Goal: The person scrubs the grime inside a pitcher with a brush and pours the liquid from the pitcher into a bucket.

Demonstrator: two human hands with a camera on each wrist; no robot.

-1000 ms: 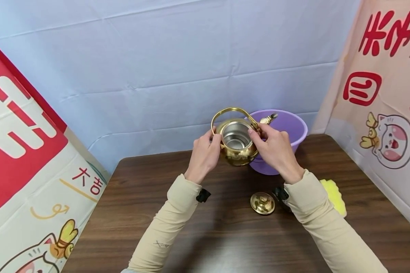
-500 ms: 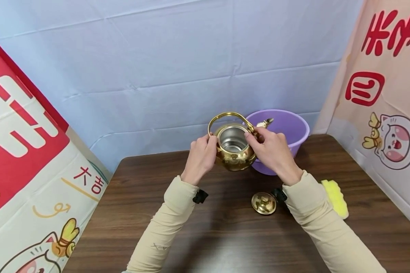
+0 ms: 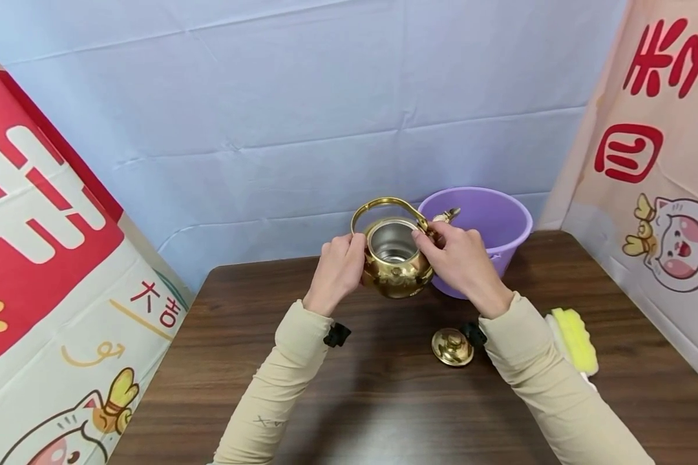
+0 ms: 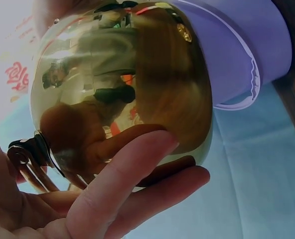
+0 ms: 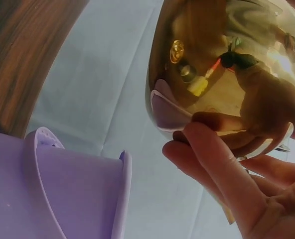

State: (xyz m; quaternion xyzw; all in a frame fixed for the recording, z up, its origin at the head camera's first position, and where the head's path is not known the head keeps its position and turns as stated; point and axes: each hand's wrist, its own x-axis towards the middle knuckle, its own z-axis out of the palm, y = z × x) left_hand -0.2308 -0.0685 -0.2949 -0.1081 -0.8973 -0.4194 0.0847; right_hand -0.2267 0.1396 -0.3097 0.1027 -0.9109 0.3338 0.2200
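Observation:
A shiny gold teapot (image 3: 397,278) is held up above the table, its open mouth tipped toward me and its steel inside showing. My left hand (image 3: 334,268) grips its left side by the base of the hoop handle (image 3: 386,201). On the other side my right hand (image 3: 462,258) grips it near the spout (image 3: 449,214), thumb at the rim. Both wrist views show fingers spread under the polished body (image 4: 122,94). The gold lid (image 3: 452,347) lies knob up on the table, close to my right wrist.
Behind my right hand stands a purple bucket (image 3: 514,242). A yellow and white sponge (image 3: 578,342) lies at the right, partly covered by my right sleeve. The wooden table (image 3: 256,316) ends at a pale blue cloth backdrop (image 3: 267,129).
Both hands have brought the teapot a little lower, closer to me and leftward, away from the bucket. Its mouth has tilted slightly more upright. The lid stays where it lay.

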